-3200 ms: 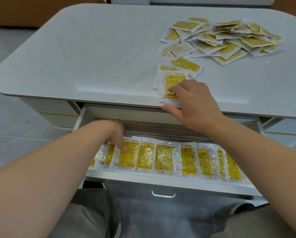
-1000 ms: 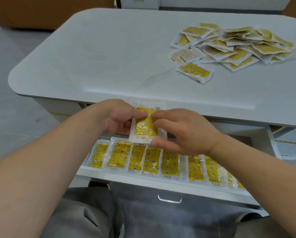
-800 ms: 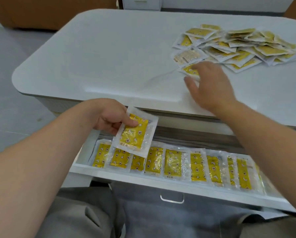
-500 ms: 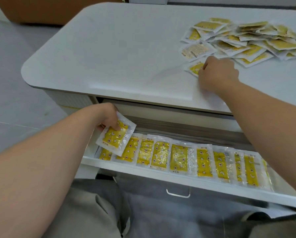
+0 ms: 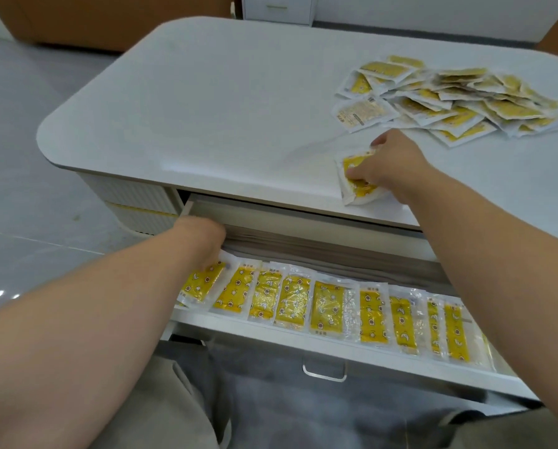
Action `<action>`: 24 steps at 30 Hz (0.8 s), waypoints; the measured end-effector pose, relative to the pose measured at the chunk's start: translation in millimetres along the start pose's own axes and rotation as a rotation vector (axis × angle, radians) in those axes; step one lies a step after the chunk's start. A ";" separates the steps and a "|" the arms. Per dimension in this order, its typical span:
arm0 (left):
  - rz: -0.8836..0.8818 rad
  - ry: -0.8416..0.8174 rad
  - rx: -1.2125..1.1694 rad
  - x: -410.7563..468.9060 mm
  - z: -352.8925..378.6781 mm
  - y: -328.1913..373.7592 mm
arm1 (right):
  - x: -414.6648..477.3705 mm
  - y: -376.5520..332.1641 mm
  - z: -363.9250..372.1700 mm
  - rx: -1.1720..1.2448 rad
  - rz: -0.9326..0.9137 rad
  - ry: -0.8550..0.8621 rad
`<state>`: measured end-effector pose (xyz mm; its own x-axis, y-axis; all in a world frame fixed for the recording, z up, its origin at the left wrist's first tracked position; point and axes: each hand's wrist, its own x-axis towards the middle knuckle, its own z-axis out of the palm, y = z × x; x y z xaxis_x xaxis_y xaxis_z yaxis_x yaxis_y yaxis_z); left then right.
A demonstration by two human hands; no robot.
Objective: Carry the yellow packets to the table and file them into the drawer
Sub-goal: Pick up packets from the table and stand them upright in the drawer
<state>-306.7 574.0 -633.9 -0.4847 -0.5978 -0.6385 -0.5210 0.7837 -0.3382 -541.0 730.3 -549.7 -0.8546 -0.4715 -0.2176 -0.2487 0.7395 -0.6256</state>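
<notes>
Pulled open at 6 o'clock beneath the white worktop: a drawer lined from side to side with one overlapping row of yellow packets, printed faces up. At the drawer's 9 o'clock end, left hand down on a tilted end packet, fingers hidden, grasp impossible to tell. At 3 o'clock, near the worktop's front edge, right hand curled around a crumpled packet, thumb pinching it. Heaped loose at 1 o'clock on the worktop: pile of packets.
</notes>
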 end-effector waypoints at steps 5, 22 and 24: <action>0.200 -0.097 -0.450 -27.3 -46.4 -11.9 | -28.4 -0.4 8.1 0.332 -0.047 -0.107; 0.251 -0.002 -1.073 -41.2 -46.4 -33.6 | 50.1 -30.7 25.3 -0.390 -0.420 0.247; 0.259 -0.063 -0.878 -34.2 -37.7 -35.6 | 71.7 -21.4 27.3 -0.525 -0.391 0.146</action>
<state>-298.0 560.1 -573.9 -0.6346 -0.3909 -0.6667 -0.7610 0.4665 0.4508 -584.6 667.5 -572.4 -0.7006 -0.7094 0.0775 -0.7095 0.6807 -0.1824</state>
